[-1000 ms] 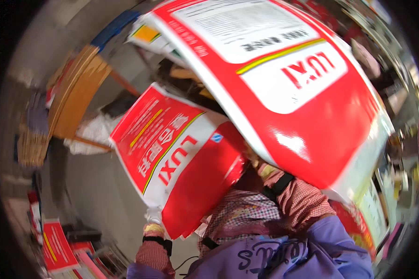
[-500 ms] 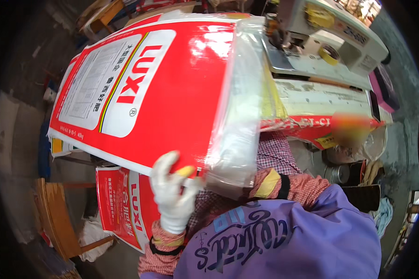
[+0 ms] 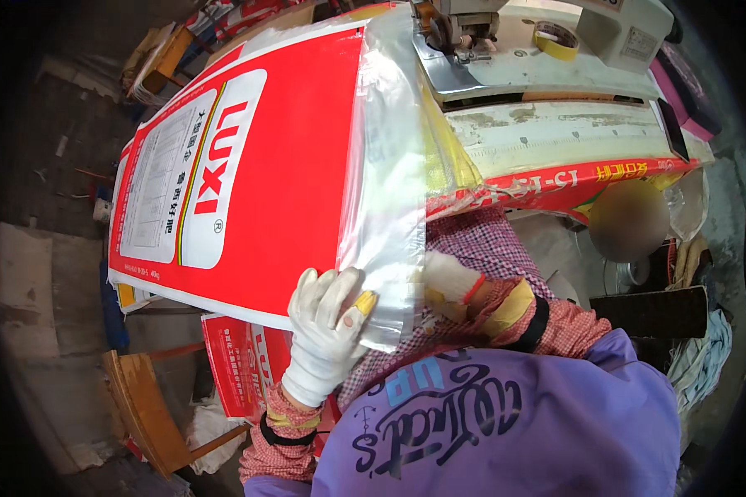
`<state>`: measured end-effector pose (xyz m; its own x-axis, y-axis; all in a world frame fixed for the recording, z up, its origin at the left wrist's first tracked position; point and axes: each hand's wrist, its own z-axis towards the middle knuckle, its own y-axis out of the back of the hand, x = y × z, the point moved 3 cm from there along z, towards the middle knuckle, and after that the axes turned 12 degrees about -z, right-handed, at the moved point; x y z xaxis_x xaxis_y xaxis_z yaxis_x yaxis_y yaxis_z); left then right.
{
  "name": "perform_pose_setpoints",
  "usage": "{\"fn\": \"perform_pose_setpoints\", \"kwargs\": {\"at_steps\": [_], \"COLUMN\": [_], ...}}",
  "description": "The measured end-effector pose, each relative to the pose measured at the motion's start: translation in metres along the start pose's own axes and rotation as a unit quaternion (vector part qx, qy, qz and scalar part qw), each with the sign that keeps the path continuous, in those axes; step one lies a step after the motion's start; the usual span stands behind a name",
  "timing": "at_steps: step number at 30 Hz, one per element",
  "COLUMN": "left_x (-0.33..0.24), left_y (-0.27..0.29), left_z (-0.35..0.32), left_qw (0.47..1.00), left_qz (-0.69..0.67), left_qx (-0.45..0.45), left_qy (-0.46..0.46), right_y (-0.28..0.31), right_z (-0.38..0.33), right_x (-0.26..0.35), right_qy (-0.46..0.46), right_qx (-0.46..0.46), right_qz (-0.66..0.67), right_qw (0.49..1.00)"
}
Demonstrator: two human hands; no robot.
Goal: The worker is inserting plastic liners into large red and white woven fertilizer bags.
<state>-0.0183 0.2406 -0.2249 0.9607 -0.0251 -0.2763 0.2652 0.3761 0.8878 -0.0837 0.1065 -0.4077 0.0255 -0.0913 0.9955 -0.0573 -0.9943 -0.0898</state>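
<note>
A large red and white printed sack (image 3: 307,166) lies slanted in front of me, its clear plastic liner (image 3: 381,190) sticking out past the right end. My left hand (image 3: 327,331), in a white glove with yellow tape on the thumb, is closed over the sack's near edge close to the liner. My right hand (image 3: 452,277), gloved too, is at the liner's outer edge; the liner covers its fingers, so their grip cannot be made out.
A pale sewing machine (image 3: 630,25) stands on a worn table at the upper right, with a yellow tape roll (image 3: 555,51) on its bed. A dark flat device (image 3: 673,128) lies at the table's end. Lower left are a wooden stool (image 3: 145,414) and another red sack (image 3: 228,364).
The view has shifted, and the sack sits farther left in it. My left fingers have come together over the sack's edge. My right hand, hidden before, now shows beside the liner.
</note>
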Motion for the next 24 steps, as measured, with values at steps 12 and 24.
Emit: {"fn": "perform_pose_setpoints", "kwargs": {"at_steps": [12,24], "left_x": [0.011,0.001], "left_y": [0.046,0.062], "left_z": [0.006,0.03], "left_qw": [0.954,0.975], "left_qz": [-0.252,-0.185], "left_qx": [-0.084,0.071], "left_qy": [0.137,-0.102], "right_y": [0.044,0.055], "right_z": [-0.042,0.044], "right_x": [0.154,0.157], "right_qy": [-0.161,-0.217], "right_qx": [-0.295,-0.174], "right_qz": [0.141,0.201], "right_qw": [0.931,0.939]}}
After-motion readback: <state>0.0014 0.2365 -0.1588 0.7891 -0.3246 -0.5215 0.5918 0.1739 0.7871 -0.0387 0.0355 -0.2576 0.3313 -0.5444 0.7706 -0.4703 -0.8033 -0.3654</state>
